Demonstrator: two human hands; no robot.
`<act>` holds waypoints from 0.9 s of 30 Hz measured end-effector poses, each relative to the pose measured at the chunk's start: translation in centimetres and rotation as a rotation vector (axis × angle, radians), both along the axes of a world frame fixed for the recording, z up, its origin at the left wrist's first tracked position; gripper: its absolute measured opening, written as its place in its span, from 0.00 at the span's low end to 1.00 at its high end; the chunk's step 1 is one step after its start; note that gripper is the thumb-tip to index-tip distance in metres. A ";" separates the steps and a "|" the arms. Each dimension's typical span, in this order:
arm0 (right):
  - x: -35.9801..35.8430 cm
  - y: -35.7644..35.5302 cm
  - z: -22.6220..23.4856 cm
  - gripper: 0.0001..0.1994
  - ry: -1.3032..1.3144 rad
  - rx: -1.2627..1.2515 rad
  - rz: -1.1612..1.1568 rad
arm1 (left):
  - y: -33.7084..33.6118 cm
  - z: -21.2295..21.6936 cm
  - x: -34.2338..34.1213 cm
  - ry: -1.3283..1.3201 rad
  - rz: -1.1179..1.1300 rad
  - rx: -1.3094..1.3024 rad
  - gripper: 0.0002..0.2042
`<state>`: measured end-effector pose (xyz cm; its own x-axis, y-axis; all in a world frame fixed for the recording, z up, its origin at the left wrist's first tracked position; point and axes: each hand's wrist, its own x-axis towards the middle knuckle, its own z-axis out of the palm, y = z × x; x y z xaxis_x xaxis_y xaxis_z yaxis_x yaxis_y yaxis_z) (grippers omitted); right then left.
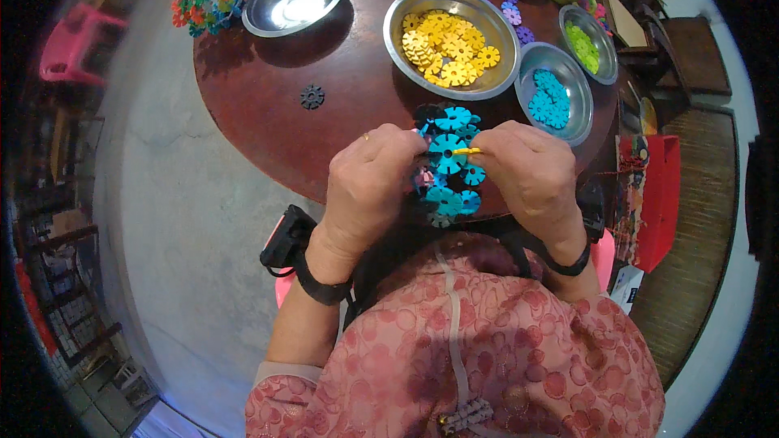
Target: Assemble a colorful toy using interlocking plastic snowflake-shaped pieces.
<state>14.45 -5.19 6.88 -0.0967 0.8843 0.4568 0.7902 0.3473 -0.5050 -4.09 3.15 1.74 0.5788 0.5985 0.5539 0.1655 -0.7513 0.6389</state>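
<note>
From my head view, my left hand (369,166) is closed at the left side of a mostly blue cluster of notched discs (446,150), held at the table's near edge, while my right hand (527,166) pinches a yellow piece (467,151) against its front. Many blue discs are already joined; whether the yellow one is seated I can't tell. Loose yellow discs (454,47) fill a steel bowl (489,20) just beyond. My fingers hide the cluster's left side; a black disc (312,96) lies apart on the table (251,105).
</note>
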 end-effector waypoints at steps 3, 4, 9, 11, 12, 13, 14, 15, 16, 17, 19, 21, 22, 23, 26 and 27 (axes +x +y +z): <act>0.4 0.2 0.0 0.06 -0.039 0.009 0.034 | -0.2 0.2 0.1 0.016 -0.004 0.012 0.14; 0.5 0.3 0.1 0.06 -0.040 0.011 0.033 | -0.2 0.3 0.1 0.017 -0.003 0.021 0.13; 1.1 0.8 0.0 0.04 0.063 -0.058 0.062 | 0.4 1.4 -0.3 0.017 -0.094 -0.260 0.07; 0.8 1.0 0.5 0.04 -0.009 -0.059 0.086 | 1.1 1.1 -0.5 -0.164 -0.035 -0.186 0.06; 0.6 1.1 0.7 0.05 -0.080 -0.062 0.107 | 1.0 1.1 -0.6 -0.190 0.017 -0.291 0.08; 0.4 1.3 0.7 0.05 -0.082 -0.059 0.113 | 1.3 0.8 -0.7 -0.193 0.024 -0.287 0.08; 0.2 1.4 0.6 0.05 -0.086 -0.043 0.143 | 1.7 0.2 -0.7 -0.175 0.017 -0.253 0.09; 0.0 1.6 0.6 0.05 -0.091 -0.027 0.172 | 2.0 -0.2 -0.8 -0.157 0.011 -0.219 0.10; -0.2 1.9 0.8 0.05 -0.094 -0.026 0.176 | 2.0 -0.3 -0.6 -0.125 0.008 -0.261 0.12; -0.3 2.1 1.2 0.05 -0.097 -0.045 0.194 | 1.7 -0.3 -0.4 -0.129 0.012 -0.261 0.12; -0.3 2.8 1.5 0.05 -0.102 -0.063 0.217 | 1.1 0.1 -0.4 -0.141 0.004 -0.624 0.12; -0.1 3.7 1.4 0.05 -0.055 -0.089 0.346 | 1.6 -0.8 -0.7 -0.154 -0.005 -0.606 0.12; 0.1 4.3 1.7 0.05 -0.057 -0.091 0.352 | 1.7 -1.2 -0.9 -0.166 -0.020 -0.591 0.12; 0.6 4.8 2.2 0.05 0.033 -0.152 0.284 | 1.6 -1.1 -0.9 -0.168 -0.019 -0.593 0.12; 3.3 8.3 1.0 0.08 -0.104 -0.090 0.102 | 1.4 -0.1 -0.8 -0.189 0.013 -0.601 0.11; 4.1 9.5 0.2 0.08 -0.257 -0.061 0.059 | 1.3 0.2 -0.8 -0.143 0.029 -0.641 0.10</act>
<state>18.56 4.28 7.12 -0.2546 0.8991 0.3561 0.8748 0.3711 -0.3115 -4.92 4.49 1.91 0.5042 0.8500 0.1526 0.0602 -0.2109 0.9757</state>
